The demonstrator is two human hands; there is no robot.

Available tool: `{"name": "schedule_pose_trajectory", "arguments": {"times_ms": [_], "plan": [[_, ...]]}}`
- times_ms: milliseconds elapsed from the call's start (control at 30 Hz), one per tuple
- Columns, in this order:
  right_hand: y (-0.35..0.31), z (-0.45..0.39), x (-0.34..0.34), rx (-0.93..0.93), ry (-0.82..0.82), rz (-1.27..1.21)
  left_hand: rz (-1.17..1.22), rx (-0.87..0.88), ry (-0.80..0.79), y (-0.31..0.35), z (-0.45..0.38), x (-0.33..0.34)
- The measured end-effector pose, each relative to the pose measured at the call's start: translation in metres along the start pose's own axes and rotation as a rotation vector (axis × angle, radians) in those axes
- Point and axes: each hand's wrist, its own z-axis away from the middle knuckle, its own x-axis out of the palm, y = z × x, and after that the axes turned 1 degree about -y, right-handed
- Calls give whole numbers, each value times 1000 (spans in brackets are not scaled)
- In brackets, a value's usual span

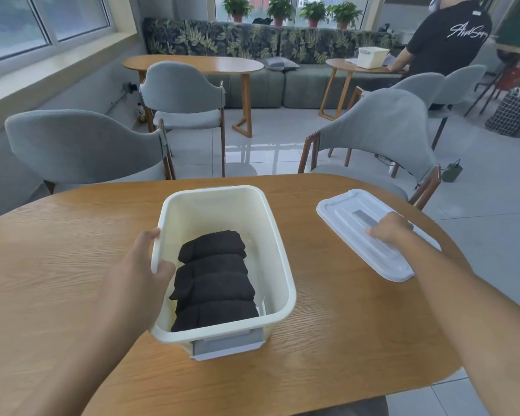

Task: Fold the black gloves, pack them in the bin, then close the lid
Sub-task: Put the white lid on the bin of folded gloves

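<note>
Nearest us, the bin's (278,235) grey front latch (228,343) faces our body. Our left hand (144,265) grips the bin's left rim, thumb curled inside the wall and fingers outside. Four folded black gloves (213,280) lie in a row on the bin floor, well below the rim. Our right hand (389,228) rests on the lid (342,214), which lies flat to the right, apart from the bin; we cannot tell whether its fingers are curled or flat.

Risks: the lid's near end sits close to the table (57,265) edge, so a dragged lift may tip it off. A skewed lid may miss the latch. The table between lid and bin offers an unobstructed transfer path.
</note>
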Motion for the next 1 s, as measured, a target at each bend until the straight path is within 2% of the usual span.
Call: {"name": "schedule_pose_trajectory", "arguments": {"times_ms": [267, 400, 533, 700, 867, 1000], "plan": [[-3, -7, -9, 97, -117, -103, -11, -14, -5, 0, 1, 0], [-10, -4, -10, 87, -88, -80, -21, -13, -7, 1, 2, -1], [-17, 11, -11, -121, 0, 93, -34, -11, 2, 0, 1, 0], [-27, 46, -25, -418, 191, 328, 13, -18, -5, -2, -1, 3], [-55, 106, -65, -580, 203, 261, 59, -22, -12, -6, -3, 4], [-95, 162, -90, -694, 275, 135, 104, -23, -5, -9, -5, 7]]}}
